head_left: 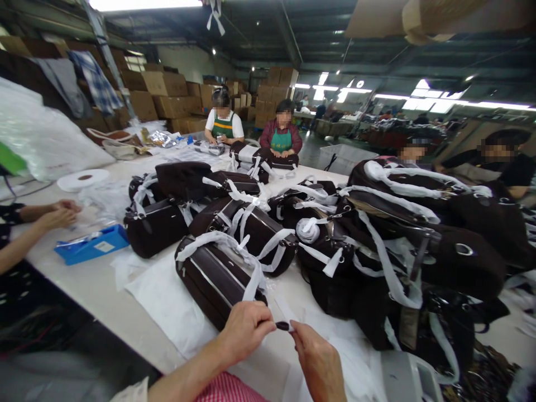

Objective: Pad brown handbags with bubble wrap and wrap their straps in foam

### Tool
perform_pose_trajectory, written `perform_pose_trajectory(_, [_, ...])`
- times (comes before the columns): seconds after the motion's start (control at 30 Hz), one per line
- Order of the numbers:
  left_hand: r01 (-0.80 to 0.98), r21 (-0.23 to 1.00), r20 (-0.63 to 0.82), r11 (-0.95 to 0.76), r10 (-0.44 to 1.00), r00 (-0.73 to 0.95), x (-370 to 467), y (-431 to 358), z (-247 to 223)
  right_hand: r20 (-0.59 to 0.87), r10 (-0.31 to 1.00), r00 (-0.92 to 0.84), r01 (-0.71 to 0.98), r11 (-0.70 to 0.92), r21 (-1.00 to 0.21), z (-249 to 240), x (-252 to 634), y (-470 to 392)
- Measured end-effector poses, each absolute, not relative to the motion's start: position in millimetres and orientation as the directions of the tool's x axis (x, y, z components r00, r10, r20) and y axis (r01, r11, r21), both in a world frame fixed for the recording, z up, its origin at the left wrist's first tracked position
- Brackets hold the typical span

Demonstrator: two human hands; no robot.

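Dark slim rounded piece (pixel 282 325); left hand (pixel 246 328), right hand (pixel 317 355) pinched closed on opposite ends.

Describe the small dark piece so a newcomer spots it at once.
Start at the pale table heaped with dark bags, then come to its near side. There, a small dark strip sits between the fingertips of the left hand and right hand. Unlike the long white wrappings on the bags, it is short and nearly black.

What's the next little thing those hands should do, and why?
Perhaps wrap the dark strip in white: it shows uncovered between the left hand and right hand, while the nearest handbag has a white-wrapped handle.
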State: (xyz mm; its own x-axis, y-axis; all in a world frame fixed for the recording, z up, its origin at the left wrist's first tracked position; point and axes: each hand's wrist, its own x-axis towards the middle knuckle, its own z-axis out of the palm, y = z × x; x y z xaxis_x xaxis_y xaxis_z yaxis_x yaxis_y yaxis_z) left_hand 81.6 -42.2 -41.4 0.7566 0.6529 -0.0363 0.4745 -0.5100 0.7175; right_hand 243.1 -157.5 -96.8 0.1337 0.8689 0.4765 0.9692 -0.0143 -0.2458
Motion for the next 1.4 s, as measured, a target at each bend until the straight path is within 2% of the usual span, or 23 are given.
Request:
perform_pose_trajectory(0.13, [0.495, 0.656, -0.023, -0.570, 0.641, 0.768, 80.9, -43.8, -45.7, 0.456, 0.876, 0.161, 0.952, -0.015, -0.307, -98.2, 242.1, -157.9])
perform_pose_trajectory(0.37, [0.548, 0.610, -0.031, -0.572, 0.674, 0.738, 82.1, -45.7, -48.4, 0.421, 0.895, 0.147, 0.950, -0.009, -0.313, -105.8, 245.5, -159.6])
perform_pose_trajectory(0.67, [0.526, 0.587, -0.015, -0.615, 0.642, 0.767, 80.4, -45.3, -48.9, 0.427, 0.904, 0.003, 0.989, 0.060, -0.134, -107.4, 244.4, -162.3])
perform_pose_trajectory(0.77, [0.514, 0.575, -0.014, -0.637, 0.620, 0.784, 80.0, -44.5, -51.0, 0.430, 0.899, -0.085, 0.982, 0.148, -0.114, -95.5, 244.7, -157.7])
perform_pose_trajectory(0.87, [0.508, 0.596, -0.044, -0.622, 0.606, 0.794, 80.1, -43.6, -51.9, 0.443, 0.886, -0.133, 0.958, 0.230, -0.173, -85.4, 240.6, -150.0])
perform_pose_trajectory(1.0, [0.477, 0.685, -0.063, -0.551, 0.608, 0.792, 76.7, -42.5, -46.7, 0.464, 0.880, -0.100, 0.929, 0.250, -0.273, -82.9, 227.1, -138.2])
perform_pose_trajectory(1.13, [0.417, 0.773, -0.073, -0.478, 0.586, 0.807, 66.8, -37.9, -36.9, 0.405, 0.907, -0.118, 0.947, 0.226, -0.230, -86.1, 222.5, -131.0])
perform_pose_trajectory(1.23, [0.403, 0.700, -0.029, -0.590, 0.540, 0.841, 58.5, -27.9, -35.3, 0.337, 0.929, -0.155, 0.959, 0.223, -0.173, -87.1, 229.0, -132.1])
perform_pose_trajectory(1.4, [0.424, 0.433, -0.013, -0.795, 0.465, 0.885, 52.5, -9.3, -41.1, 0.262, 0.953, -0.155, 0.980, 0.182, -0.081, -86.9, 237.3, -138.6])
